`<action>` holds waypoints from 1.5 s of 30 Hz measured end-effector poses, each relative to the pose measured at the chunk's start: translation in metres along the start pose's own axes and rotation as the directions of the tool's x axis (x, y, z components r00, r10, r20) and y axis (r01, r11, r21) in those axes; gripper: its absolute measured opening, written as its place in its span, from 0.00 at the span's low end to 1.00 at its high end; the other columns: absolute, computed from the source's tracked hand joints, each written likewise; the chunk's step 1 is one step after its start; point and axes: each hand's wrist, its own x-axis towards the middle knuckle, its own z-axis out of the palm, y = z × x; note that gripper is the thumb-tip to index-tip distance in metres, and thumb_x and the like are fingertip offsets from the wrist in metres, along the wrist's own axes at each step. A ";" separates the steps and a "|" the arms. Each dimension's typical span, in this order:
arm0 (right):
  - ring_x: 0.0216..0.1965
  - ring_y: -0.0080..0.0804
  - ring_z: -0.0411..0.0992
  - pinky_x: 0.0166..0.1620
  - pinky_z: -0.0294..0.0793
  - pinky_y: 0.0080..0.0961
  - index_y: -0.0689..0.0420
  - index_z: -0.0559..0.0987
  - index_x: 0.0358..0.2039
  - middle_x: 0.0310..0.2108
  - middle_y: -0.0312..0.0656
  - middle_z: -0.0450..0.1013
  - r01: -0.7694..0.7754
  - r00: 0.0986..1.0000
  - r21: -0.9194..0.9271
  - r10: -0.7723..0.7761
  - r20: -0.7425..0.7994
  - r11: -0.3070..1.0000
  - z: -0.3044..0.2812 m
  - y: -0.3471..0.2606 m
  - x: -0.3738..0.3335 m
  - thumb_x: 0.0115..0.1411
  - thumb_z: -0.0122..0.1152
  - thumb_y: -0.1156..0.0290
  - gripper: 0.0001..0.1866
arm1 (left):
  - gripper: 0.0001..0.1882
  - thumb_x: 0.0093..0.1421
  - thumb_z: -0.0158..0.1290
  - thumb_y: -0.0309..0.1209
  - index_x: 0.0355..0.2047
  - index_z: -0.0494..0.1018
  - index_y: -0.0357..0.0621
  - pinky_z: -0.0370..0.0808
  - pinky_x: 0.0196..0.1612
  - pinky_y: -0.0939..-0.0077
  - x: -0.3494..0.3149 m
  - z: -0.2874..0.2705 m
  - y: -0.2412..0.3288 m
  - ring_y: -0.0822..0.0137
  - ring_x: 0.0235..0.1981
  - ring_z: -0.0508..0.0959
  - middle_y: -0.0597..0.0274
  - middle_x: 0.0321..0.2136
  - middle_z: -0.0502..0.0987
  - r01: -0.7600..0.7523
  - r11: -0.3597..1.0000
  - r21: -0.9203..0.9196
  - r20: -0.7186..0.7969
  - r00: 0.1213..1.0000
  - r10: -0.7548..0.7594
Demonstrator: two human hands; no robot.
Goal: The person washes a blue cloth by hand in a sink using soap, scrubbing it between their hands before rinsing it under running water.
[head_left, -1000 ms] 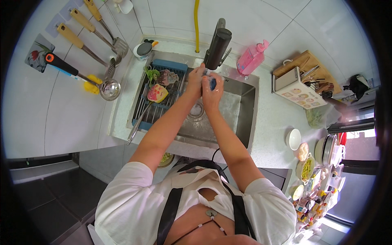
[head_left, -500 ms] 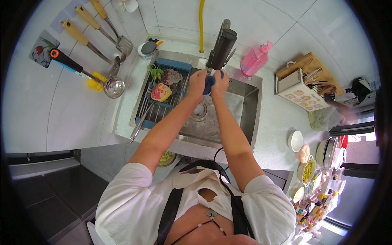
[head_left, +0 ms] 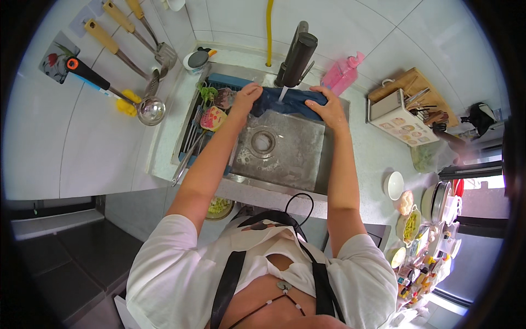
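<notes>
A dark blue cloth [head_left: 290,102] is stretched sideways under the black faucet [head_left: 296,57], over the far part of the steel sink [head_left: 296,148]. Water runs from the spout onto its middle. My left hand [head_left: 247,98] is closed on the cloth's left end, close to the drying rack. With fingers bent round the right end, my right hand [head_left: 329,107] grips it near the sink's right wall. The cloth hangs above the basin, and part of its lower edge droops.
A blue rack [head_left: 216,82] on the sink's left holds sponges [head_left: 212,118], greens and a long-handled metal utensil [head_left: 188,159]. A pink soap bottle [head_left: 342,71] stands behind on the right. Ladles and spatulas hang on the left wall. Bowls [head_left: 394,186] and a cutlery holder [head_left: 395,114] occupy the right counter.
My hands have moved apart, left hand leftward and right hand rightward. The cloth, bunched between them before, is now spread wide under the running water.
</notes>
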 end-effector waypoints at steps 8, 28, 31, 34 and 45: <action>0.30 0.28 0.69 0.37 0.65 0.22 0.57 0.76 0.35 0.27 0.39 0.73 -0.322 0.946 0.075 0.319 0.051 0.944 -0.011 -0.009 0.005 0.53 0.53 0.55 0.19 | 0.28 0.51 0.51 0.45 0.50 0.63 0.48 0.42 0.55 0.60 -0.002 0.001 0.025 0.63 0.57 0.52 0.60 0.55 0.57 0.237 0.960 -0.150 0.051 0.971 -0.232; 0.38 0.29 0.69 0.38 0.71 0.26 0.53 0.68 0.44 0.39 0.39 0.69 -0.281 0.870 0.934 0.469 0.152 0.219 0.079 -0.002 0.008 0.54 0.52 0.58 0.19 | 0.18 0.58 0.42 0.43 0.40 0.67 0.43 0.69 0.42 0.62 -0.005 0.044 -0.008 0.60 0.39 0.72 0.58 0.38 0.71 0.345 0.631 -0.695 0.176 0.932 -0.316; 0.44 0.29 0.66 0.42 0.69 0.31 0.48 0.65 0.48 0.44 0.36 0.65 -0.333 0.824 0.917 0.540 0.171 0.219 0.100 0.023 -0.004 0.53 0.52 0.53 0.23 | 0.18 0.59 0.40 0.42 0.38 0.66 0.40 0.71 0.38 0.62 0.003 0.050 -0.005 0.59 0.34 0.74 0.56 0.33 0.72 0.306 0.610 -0.731 0.137 0.942 -0.307; 0.47 0.31 0.63 0.46 0.66 0.37 0.46 0.63 0.50 0.46 0.33 0.63 -0.493 0.737 0.868 0.559 0.379 0.062 0.114 0.028 -0.019 0.52 0.50 0.47 0.27 | 0.17 0.59 0.40 0.42 0.37 0.66 0.38 0.72 0.36 0.63 0.004 0.052 0.008 0.60 0.32 0.74 0.54 0.31 0.72 0.344 0.546 -0.764 0.208 0.932 -0.297; 0.34 0.28 0.70 0.33 0.72 0.26 0.53 0.65 0.45 0.34 0.37 0.68 -0.332 0.852 0.901 0.498 0.159 0.280 0.114 0.010 -0.014 0.51 0.56 0.66 0.20 | 0.17 0.54 0.47 0.45 0.34 0.70 0.45 0.70 0.40 0.65 0.012 0.030 -0.017 0.62 0.33 0.74 0.58 0.33 0.74 0.311 0.816 -0.488 -0.013 0.932 -0.363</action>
